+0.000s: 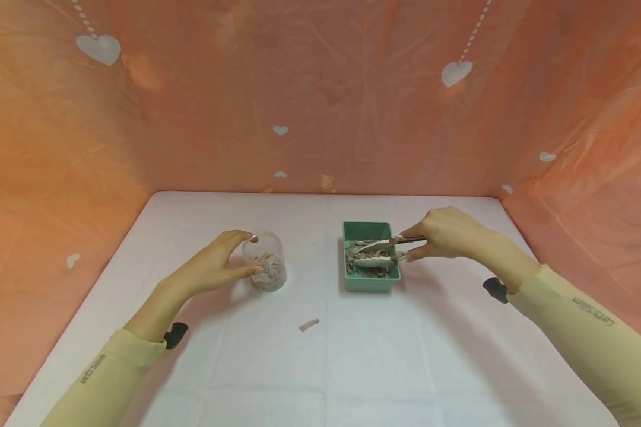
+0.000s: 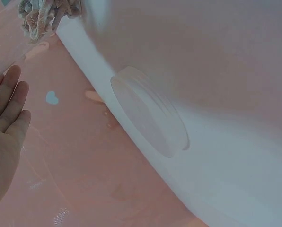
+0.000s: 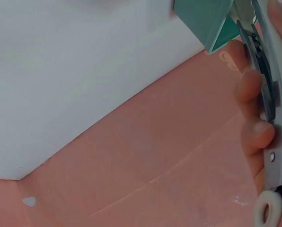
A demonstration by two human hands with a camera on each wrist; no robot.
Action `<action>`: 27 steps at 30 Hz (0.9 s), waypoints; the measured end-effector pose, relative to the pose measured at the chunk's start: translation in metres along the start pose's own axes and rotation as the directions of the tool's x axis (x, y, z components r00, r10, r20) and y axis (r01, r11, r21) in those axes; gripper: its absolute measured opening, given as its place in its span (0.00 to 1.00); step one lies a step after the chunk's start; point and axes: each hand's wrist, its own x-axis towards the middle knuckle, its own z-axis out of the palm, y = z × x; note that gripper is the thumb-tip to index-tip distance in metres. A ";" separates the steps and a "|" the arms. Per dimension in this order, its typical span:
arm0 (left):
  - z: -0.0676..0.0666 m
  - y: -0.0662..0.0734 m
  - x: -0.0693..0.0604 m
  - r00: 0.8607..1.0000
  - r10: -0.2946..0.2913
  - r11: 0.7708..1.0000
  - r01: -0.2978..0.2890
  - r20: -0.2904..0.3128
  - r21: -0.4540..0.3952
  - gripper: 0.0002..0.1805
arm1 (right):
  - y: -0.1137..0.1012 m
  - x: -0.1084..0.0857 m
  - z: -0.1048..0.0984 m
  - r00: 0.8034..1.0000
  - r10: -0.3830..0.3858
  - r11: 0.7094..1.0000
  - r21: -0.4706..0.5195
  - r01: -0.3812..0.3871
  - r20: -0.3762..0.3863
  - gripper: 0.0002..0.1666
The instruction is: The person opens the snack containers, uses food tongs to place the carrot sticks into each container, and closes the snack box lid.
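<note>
My left hand (image 1: 213, 267) holds a clear plastic jar (image 1: 275, 249) by its side, thumb in front and fingers behind. Greyish-brown dried strips (image 2: 37, 19) lie in the bottom of the jar. On the right, my right hand (image 1: 448, 233) grips metal tongs (image 3: 276, 142) with white tips and a white ring at the handle end. The tong tips are apart, down inside a green rectangular box (image 1: 370, 285) among more of the same strips (image 1: 352, 261). Whether a strip lies between the tips cannot be told.
One loose strip (image 1: 308, 324) lies on the white tablecloth (image 1: 278, 367), in front of the jar and box. A clear round lid (image 2: 148, 113) rests on the cloth in the left wrist view. Orange sheeting with white hearts (image 1: 320, 95) walls the table's back and sides.
</note>
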 end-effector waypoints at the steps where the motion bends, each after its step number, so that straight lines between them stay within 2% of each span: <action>1: 0.000 0.000 0.000 1.000 -0.001 1.000 0.001 0.000 0.002 0.40 | 0.000 -0.002 0.000 1.000 0.002 1.000 0.004 -0.002 -0.009 0.27; 13: 0.001 0.000 0.000 1.000 0.008 1.000 -0.008 -0.009 0.016 0.40 | 0.006 -0.015 0.000 0.996 0.063 0.996 0.063 -0.059 -0.061 0.29; 27: 0.001 0.003 0.000 1.000 0.007 1.000 -0.007 -0.003 0.016 0.39 | 0.012 -0.032 -0.004 0.982 0.066 0.993 0.108 -0.047 -0.179 0.30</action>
